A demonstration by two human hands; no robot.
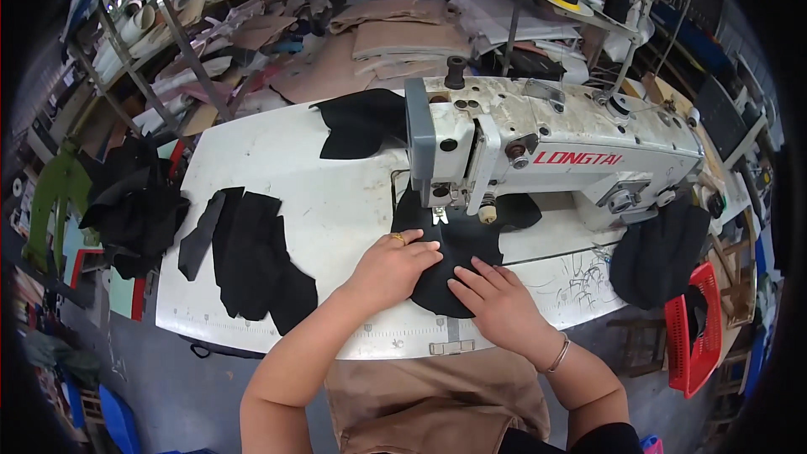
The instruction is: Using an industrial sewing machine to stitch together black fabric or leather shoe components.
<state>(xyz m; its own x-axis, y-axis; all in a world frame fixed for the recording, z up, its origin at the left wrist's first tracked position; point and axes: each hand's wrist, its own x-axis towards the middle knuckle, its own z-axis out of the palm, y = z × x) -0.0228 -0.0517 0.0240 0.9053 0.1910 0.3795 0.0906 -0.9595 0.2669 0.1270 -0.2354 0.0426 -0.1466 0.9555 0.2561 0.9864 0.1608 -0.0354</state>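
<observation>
Black fabric piece (pixel 462 244) lies under the needle end of the sewing machine (pixel 580 130), visible long axis front-to-back, rounded end pointing out from it; left hand (pixel 393 267) and right hand (pixel 504 311) rest unclenched on top.

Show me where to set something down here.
Free: white table between its left-side black pieces and the sewing machine, and left of the rear black piece. Crowded: the presser foot, where left hand and right hand rest on black fabric; the right end, with loose threads and a black pile.
</observation>
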